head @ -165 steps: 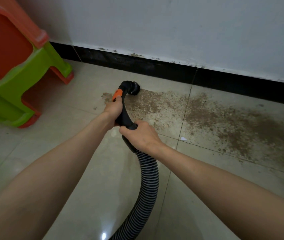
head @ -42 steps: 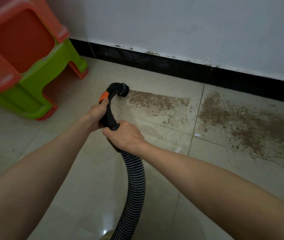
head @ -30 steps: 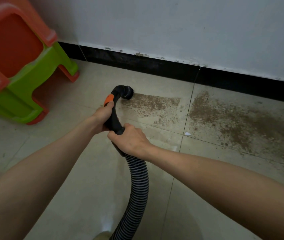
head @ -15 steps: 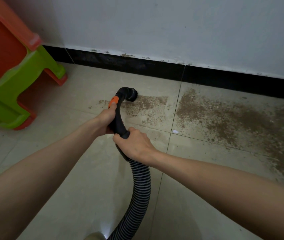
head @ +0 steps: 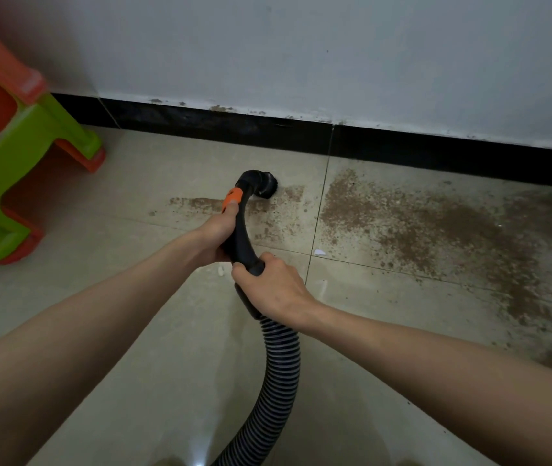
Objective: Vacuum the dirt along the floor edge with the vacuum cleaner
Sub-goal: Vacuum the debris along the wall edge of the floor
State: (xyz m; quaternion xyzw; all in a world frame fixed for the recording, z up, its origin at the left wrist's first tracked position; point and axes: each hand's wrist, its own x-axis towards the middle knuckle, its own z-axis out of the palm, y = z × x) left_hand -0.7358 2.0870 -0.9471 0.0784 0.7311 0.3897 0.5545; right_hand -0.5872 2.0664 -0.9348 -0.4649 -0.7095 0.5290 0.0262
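The black vacuum handle (head: pixel 241 235) curves forward to a round nozzle (head: pixel 265 187) pressed on the tiled floor. My left hand (head: pixel 215 235) grips the handle just below its orange slider (head: pixel 232 197), thumb touching the slider. My right hand (head: pixel 273 285) grips the handle's lower end, where the ribbed hose (head: pixel 276 375) begins and runs down out of the frame. Brown dirt (head: pixel 436 227) spreads thickly over the tiles to the right of the nozzle. A thin strip of dirt (head: pixel 197 203) lies to the nozzle's left.
A black skirting board (head: pixel 402 149) runs along the foot of the white wall just beyond the dirt. A green and orange plastic stool (head: pixel 9 156) stands at the left. A small white scrap (head: pixel 319 252) lies on the tile joint.
The nozzle has shifted right along the dirt patch. The patch on the left tile has shrunk since the earliest frame. Both hands keep the same grip.
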